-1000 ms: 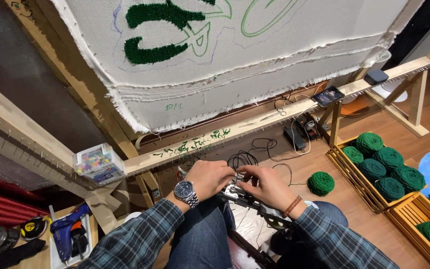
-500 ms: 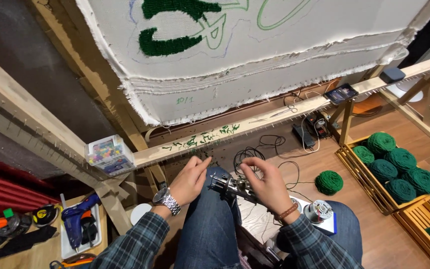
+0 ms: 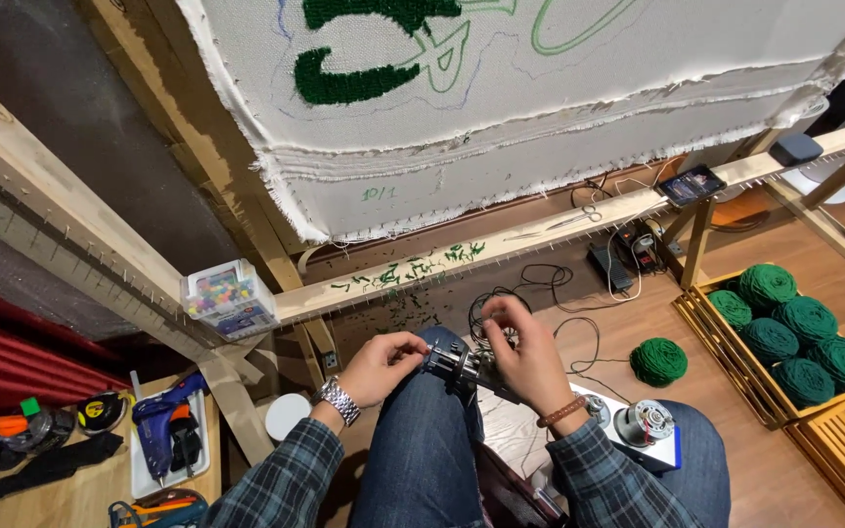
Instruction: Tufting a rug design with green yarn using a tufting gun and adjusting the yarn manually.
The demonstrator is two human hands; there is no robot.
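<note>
Two bare hands over a seated person's lap — left hand (image 3: 380, 364), with a wristwatch, fingers pinched shut on the near end of a small metal tufting tool (image 3: 457, 366); right hand (image 3: 521, 350) curled closed over its far end. Tool rests on the denim knee. Beyond: wooden frame rail (image 3: 501, 244), white cloth (image 3: 559, 108) with green tufting, loose green yarn ball (image 3: 658, 361) on the floor, crate of yarn balls (image 3: 794, 337) right.

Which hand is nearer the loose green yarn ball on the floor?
Right. The right hand is over the tufting gun on the lap, just left of the yarn ball in the picture; the left hand grips the gun's far side, farther from it.
</note>
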